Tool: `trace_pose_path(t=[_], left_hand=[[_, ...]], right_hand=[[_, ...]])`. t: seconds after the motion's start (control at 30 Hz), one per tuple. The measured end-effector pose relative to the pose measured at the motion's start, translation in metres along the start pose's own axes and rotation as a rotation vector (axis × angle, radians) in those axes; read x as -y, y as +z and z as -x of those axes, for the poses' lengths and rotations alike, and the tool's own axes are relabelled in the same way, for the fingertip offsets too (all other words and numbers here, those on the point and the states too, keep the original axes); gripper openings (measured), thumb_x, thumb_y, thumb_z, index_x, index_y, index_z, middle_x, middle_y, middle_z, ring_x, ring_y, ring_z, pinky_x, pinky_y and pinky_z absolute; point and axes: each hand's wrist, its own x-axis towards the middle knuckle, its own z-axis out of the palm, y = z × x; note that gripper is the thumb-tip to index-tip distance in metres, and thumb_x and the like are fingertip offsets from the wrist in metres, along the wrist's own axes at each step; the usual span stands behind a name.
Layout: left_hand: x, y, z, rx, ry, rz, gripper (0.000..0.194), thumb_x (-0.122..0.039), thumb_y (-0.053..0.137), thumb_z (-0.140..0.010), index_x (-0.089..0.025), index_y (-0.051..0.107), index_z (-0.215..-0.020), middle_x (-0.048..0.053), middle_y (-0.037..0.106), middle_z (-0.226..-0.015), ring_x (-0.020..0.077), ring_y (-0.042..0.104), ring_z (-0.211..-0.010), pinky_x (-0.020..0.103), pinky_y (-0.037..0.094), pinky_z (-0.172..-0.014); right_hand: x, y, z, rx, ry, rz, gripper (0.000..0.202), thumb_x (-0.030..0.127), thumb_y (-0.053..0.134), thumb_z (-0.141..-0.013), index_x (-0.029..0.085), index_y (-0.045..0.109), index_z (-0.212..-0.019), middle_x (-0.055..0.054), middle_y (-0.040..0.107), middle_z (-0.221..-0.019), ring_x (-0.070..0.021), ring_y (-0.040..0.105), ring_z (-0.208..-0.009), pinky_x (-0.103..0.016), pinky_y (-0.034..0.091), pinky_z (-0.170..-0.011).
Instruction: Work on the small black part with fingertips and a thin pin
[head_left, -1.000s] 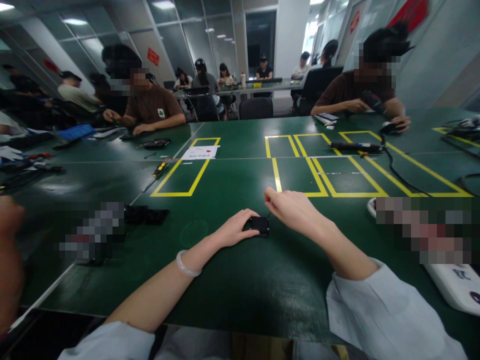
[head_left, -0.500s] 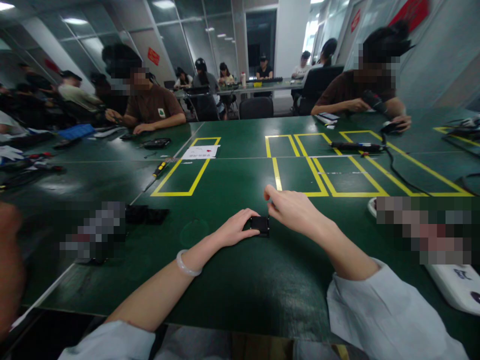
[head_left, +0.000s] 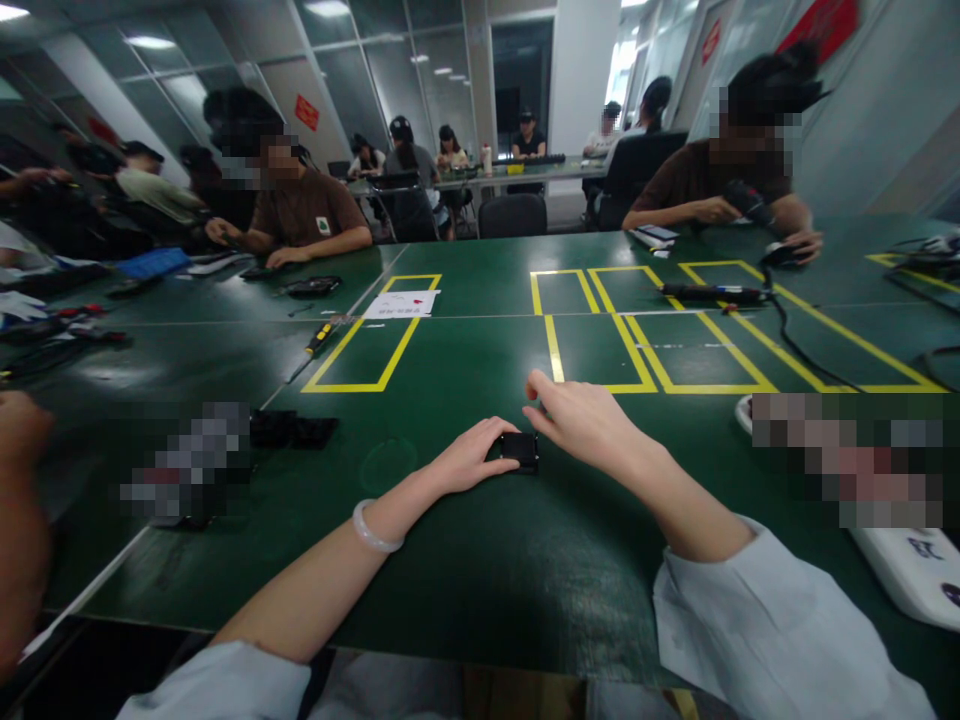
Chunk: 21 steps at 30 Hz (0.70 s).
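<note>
A small black rectangular block (head_left: 519, 451) lies on the green table in front of me, with small bright spots along its edges. My left hand (head_left: 480, 455) grips it from the left, fingers over the far edge and thumb along the near edge. Just above and right of the block hovers my right hand (head_left: 581, 415), its fingers bent. The thumb tip stands a little apart from the forefinger, and no object shows between them. The right hand's other fingers are partly hidden.
Yellow tape outlines (head_left: 345, 387) mark the green table (head_left: 450, 570). To the left are black parts (head_left: 296, 428) and a yellow-black screwdriver (head_left: 321, 338); a white case (head_left: 911, 580) is at right. Farther back lies a black stick-shaped tool (head_left: 712, 294). Co-workers sit opposite; another person's arm (head_left: 22, 520) is at left.
My right hand has shifted slightly left, and its thumb has moved out from the forefinger. My left hand and the black block have stayed put. The neighbour's hand at left has moved slightly.
</note>
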Motion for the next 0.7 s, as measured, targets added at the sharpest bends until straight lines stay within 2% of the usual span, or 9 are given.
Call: trace_pose_path(t=[0.1,0.3,0.5,0.7], left_hand=[[-0.0007,-0.0003,0.0002,0.000,-0.005,0.003,0.035,-0.039,0.058,-0.087,-0.020,0.051,-0.115,0.008,0.058,-0.111,0.0229,0.054,-0.103,0.036,0.042,-0.090],[-0.0002,0.0000,-0.0005,0.000,0.002,0.004,0.034,-0.040,0.057,-0.087,-0.020,0.052,-0.114,0.008,0.058,-0.110,0.0231,0.054,-0.103,0.036,0.042,-0.090],[0.0010,0.0005,0.0000,0.001,-0.001,-0.002,0.035,-0.040,0.058,-0.087,-0.020,0.051,-0.115,0.008,0.058,-0.109,0.0232,0.054,-0.102,0.036,0.042,-0.090],[0.0009,0.0001,-0.0003,-0.004,0.003,0.010,0.034,-0.041,0.057,-0.087,-0.020,0.052,-0.114,0.008,0.058,-0.111,0.0235,0.055,-0.102,0.036,0.043,-0.090]], right_hand=[[0.0002,0.0002,-0.0010,0.022,0.031,0.055,0.027,0.037,0.033,-0.095,0.019,0.051,-0.104,-0.007,0.069,-0.080,-0.0195,0.064,-0.069,-0.026,0.028,-0.054],[-0.0020,0.0003,0.0006,0.013,0.005,0.016,0.022,0.026,0.037,-0.091,0.020,0.049,-0.108,-0.004,0.069,-0.083,-0.0178,0.064,-0.070,-0.026,0.027,-0.054],[-0.0015,0.0022,-0.0008,-0.007,0.028,0.059,0.024,0.036,0.034,-0.094,0.020,0.050,-0.103,-0.006,0.068,-0.079,-0.0204,0.065,-0.068,-0.026,0.024,-0.051],[-0.0027,0.0026,0.0002,-0.013,-0.018,-0.003,0.020,0.027,0.037,-0.091,0.020,0.046,-0.108,-0.004,0.069,-0.084,-0.0181,0.064,-0.071,-0.026,0.024,-0.052]])
